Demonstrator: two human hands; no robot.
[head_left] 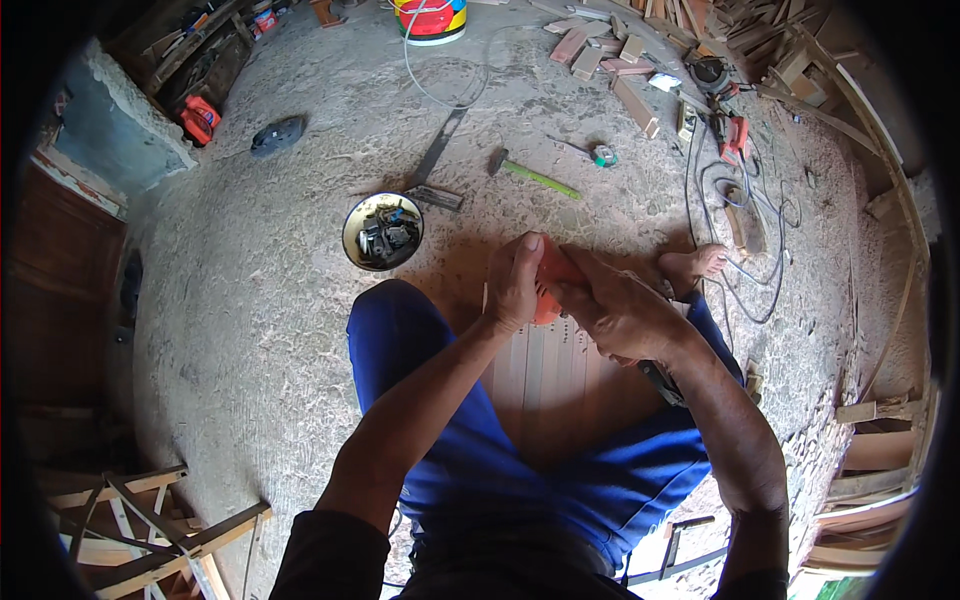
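Observation:
My left hand (pixel 513 287) is closed on the left side of an orange-red plastic piece (pixel 548 308) that looks like a power tool's casing, its thumb lying along the top. From the other side my right hand (pixel 628 312) grips the same piece, fingers curled round it. Much of the piece is hidden by the hands. Beneath them, between my legs, is a striped wooden board (pixel 535 375) with small dark bits near the piece. A black object (pixel 660 382) lies beside my right wrist, partly covered.
Ahead are a bowl (pixel 349 240) of dark metal parts, a carpenter's square (pixel 436 150), a green-handled hammer (pixel 540 180) and a small green object (pixel 604 155). Cables (pixel 765 310) and a red power tool (pixel 735 140) lie right. Wood offcuts (pixel 588 62) and a colourful bucket (pixel 437 24) stand farther off.

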